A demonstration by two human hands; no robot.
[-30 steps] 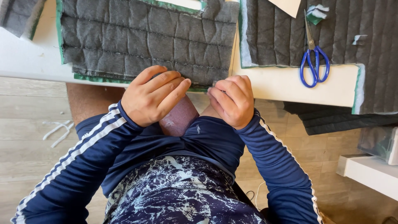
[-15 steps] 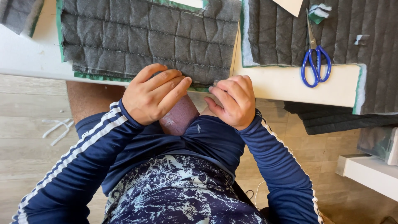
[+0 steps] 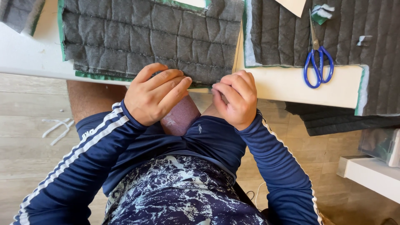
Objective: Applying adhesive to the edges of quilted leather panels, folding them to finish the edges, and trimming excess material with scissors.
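Across the last second nothing had shifted: our left hand (image 3: 155, 98) and right hand (image 3: 235, 98) stayed curled, fingers pressed together, pinching the near edge of the grey quilted pad (image 3: 146, 37) on the white table (image 3: 37, 58).

The quilted grey pad (image 3: 150, 37) ran off the far edge, its near hem hidden under both hands. What the right hand (image 3: 235, 100) pinched, if anything, could not be told.

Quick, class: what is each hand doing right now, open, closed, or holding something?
Left hand: fingers curled, resting on the near edge of the grey quilted fabric; a firm grip cannot be told.
Right hand: curled shut at the same edge; contents hidden.
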